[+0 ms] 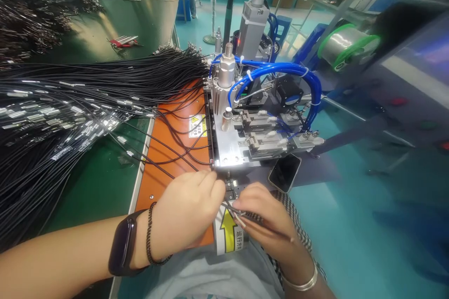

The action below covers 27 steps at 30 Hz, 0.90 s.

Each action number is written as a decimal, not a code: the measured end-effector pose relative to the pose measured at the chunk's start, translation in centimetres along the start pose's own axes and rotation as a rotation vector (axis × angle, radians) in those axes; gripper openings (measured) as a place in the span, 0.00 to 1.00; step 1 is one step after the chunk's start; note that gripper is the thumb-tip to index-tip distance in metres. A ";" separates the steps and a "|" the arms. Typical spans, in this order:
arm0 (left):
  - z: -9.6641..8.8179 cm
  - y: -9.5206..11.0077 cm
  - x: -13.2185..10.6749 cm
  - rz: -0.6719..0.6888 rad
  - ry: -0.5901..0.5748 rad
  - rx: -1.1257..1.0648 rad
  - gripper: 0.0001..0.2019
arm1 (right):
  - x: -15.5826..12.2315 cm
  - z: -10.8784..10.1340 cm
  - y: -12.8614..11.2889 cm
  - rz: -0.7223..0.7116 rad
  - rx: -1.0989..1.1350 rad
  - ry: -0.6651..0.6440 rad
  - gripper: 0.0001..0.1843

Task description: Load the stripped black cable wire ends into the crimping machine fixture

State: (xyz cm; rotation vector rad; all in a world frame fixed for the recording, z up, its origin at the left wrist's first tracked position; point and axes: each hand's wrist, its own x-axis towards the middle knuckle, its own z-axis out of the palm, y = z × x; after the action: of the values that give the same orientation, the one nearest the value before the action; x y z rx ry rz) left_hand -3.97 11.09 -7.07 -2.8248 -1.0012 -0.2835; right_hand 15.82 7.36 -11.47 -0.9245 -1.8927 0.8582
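My left hand is curled closed at the front edge of the orange machine plate, pinching thin black cables near a small fixture. My right hand is closed beside it, holding a thin cable end with a metal tip against that fixture. A dark wristband and a bead bracelet are on my left wrist, a silver bangle on my right. A yellow arrow label lies under my hands.
A pneumatic press machine with blue hoses stands just behind my hands. A large bundle of black cables covers the green bench at left. A phone lies by the machine. A solder spool sits at right.
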 end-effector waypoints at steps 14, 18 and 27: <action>0.3 0.7 -0.3 0.172 0.044 -0.132 0.12 | 0.3 0.9 0.8 0.160 -0.023 0.171 0.06; 0.7 0.6 0.2 0.094 0.002 -0.135 0.06 | -0.1 0.8 1.1 0.210 0.003 0.231 0.07; 0.8 -0.1 0.4 0.071 -0.189 -0.307 0.18 | -1.3 -1.3 1.6 0.258 0.091 0.672 0.08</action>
State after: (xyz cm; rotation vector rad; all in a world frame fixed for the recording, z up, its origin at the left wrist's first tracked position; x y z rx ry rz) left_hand -3.65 11.55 -7.81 -3.2090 -0.9612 -0.1774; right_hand 17.92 7.33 -12.76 -1.2307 -1.1666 0.6584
